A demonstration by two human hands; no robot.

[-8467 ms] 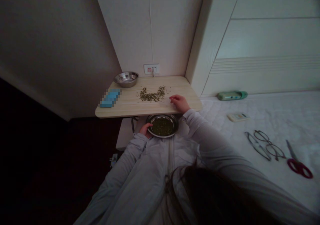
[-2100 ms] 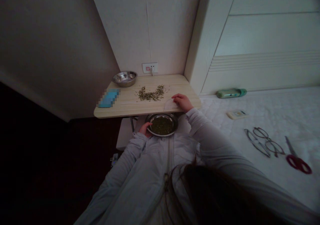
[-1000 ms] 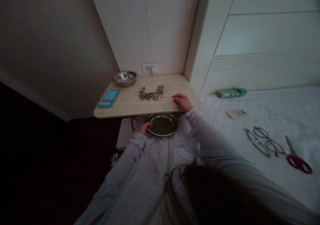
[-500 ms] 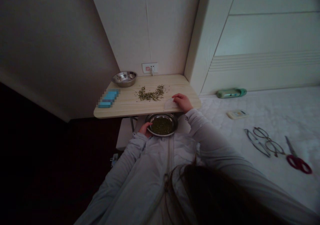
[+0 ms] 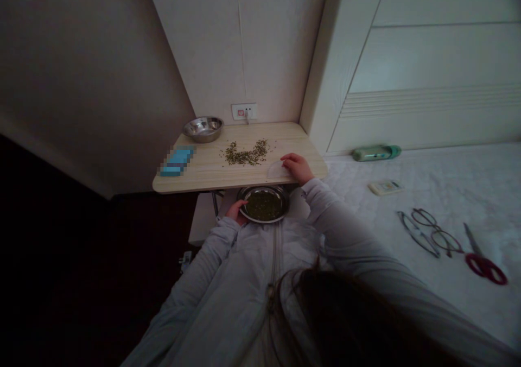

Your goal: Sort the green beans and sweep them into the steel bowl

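Observation:
My left hand (image 5: 236, 212) grips the left rim of a round metal dish (image 5: 264, 220), with the thumb over the edge. Small green beans or seeds (image 5: 264, 201) cover the bottom of the dish, which sits just below the table's front edge. On the table, my right hand (image 5: 298, 168) is closed on a whitish translucent scraper (image 5: 277, 169), rounded on its left side. Scattered to the left of the scraper lie many loose green beans (image 5: 246, 155), in a curved patch.
The small wooden table (image 5: 195, 181) also bears a metal bowl (image 5: 203, 131) and a blurred blue object (image 5: 178, 162). On the white bed (image 5: 345, 188) at right lie a green bottle (image 5: 376, 152), a pale remote (image 5: 385, 187), glasses (image 5: 445, 241) and red-handled scissors (image 5: 485, 267).

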